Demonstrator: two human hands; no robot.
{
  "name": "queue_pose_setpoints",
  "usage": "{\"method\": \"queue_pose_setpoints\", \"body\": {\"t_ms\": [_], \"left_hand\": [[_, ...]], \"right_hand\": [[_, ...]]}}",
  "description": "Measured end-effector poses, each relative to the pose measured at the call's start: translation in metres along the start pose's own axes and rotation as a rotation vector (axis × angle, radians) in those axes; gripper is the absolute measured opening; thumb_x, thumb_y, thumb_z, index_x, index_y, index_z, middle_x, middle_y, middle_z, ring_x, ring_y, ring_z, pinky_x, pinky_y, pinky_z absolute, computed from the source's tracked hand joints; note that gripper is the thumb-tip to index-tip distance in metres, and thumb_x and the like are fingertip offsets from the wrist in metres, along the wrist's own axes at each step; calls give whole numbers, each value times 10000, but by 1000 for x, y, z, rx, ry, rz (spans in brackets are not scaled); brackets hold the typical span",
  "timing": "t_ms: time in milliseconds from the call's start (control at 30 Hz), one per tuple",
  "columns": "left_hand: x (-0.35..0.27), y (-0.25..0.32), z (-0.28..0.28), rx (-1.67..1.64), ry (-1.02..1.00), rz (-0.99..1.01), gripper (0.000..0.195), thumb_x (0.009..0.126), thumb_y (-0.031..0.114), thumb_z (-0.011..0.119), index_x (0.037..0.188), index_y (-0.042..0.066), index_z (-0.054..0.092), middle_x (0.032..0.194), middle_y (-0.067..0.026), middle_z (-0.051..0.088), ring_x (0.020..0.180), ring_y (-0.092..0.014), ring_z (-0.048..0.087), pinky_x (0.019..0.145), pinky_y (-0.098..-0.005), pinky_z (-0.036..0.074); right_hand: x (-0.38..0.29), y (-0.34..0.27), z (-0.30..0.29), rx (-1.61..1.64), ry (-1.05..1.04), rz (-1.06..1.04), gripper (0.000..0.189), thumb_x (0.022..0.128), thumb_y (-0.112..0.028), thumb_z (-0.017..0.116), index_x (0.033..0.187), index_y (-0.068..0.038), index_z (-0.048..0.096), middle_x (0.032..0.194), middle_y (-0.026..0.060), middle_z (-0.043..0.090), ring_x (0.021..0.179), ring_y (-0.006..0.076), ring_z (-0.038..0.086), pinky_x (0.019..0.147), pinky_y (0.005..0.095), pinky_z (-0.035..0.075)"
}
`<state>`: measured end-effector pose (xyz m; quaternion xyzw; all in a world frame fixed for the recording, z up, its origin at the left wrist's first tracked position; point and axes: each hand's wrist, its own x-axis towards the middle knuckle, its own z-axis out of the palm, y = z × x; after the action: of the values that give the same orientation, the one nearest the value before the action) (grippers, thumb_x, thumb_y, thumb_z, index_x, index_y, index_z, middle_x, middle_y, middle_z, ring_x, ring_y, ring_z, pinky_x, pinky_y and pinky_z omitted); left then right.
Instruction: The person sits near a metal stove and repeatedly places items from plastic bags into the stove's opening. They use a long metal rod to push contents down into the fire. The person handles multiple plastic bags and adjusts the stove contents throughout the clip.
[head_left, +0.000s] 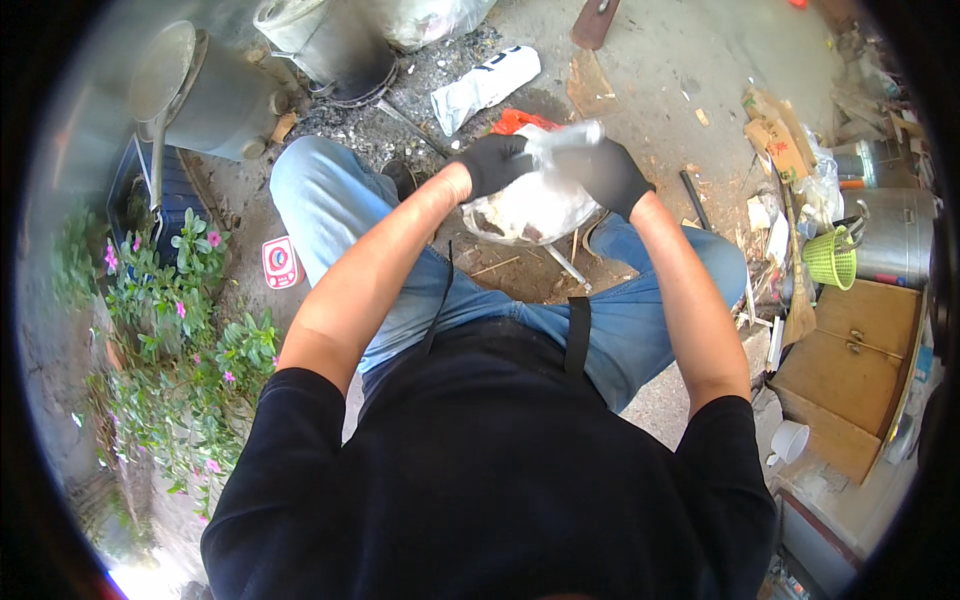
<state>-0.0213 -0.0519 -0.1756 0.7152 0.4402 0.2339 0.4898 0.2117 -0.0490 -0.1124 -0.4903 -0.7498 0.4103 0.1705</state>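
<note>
Both my hands wear black gloves and hold a clear plastic bag (551, 206) between my knees. Its lower part bulges with something whitish with dark patches that I cannot name. My left hand (495, 163) grips the bag's gathered top from the left. On the other side of the neck, my right hand (611, 176) is blurred and closed on the plastic. Just behind the bag a red plastic bag (523, 120) lies on the ground. A light-coloured rod (568, 268) sticks out below the bulge, over the dirt.
Metal pots (225, 94) stand at the upper left, near ash and a white plastic package (487, 86). Pink-flowering plants (180, 315) and a red-and-white box (282, 262) are at my left. To the right are a green basket (829, 257), a broom (799, 300) and a wooden cabinet (855, 360).
</note>
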Motion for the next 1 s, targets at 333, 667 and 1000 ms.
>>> {"method": "queue_pose_setpoints", "body": {"t_ms": [333,667,1000], "left_hand": [[-2,52,-29,-319,-46,13,303,917,306,682,1073,47,702,859,5,677,784,-59,566,718,-258,492],[-11,90,-24,152,16,274,195,916,141,668,1081,40,691,928,-39,716,867,-74,605,763,-288,520],[-11,72,-1,260,49,74,303,901,329,641,1061,77,693,946,-150,703,867,-230,670,807,-343,516]], "right_hand": [[18,-38,-37,64,-60,-46,340,935,-246,577,1149,0,669,1002,133,712,896,211,655,802,320,497],[-6,-37,-23,85,21,-150,388,917,-371,599,1020,-9,697,806,133,675,710,204,618,688,350,481],[-33,-31,-14,-223,-64,-79,311,911,-240,565,1137,-38,634,1007,172,667,936,291,643,823,376,495]]}}
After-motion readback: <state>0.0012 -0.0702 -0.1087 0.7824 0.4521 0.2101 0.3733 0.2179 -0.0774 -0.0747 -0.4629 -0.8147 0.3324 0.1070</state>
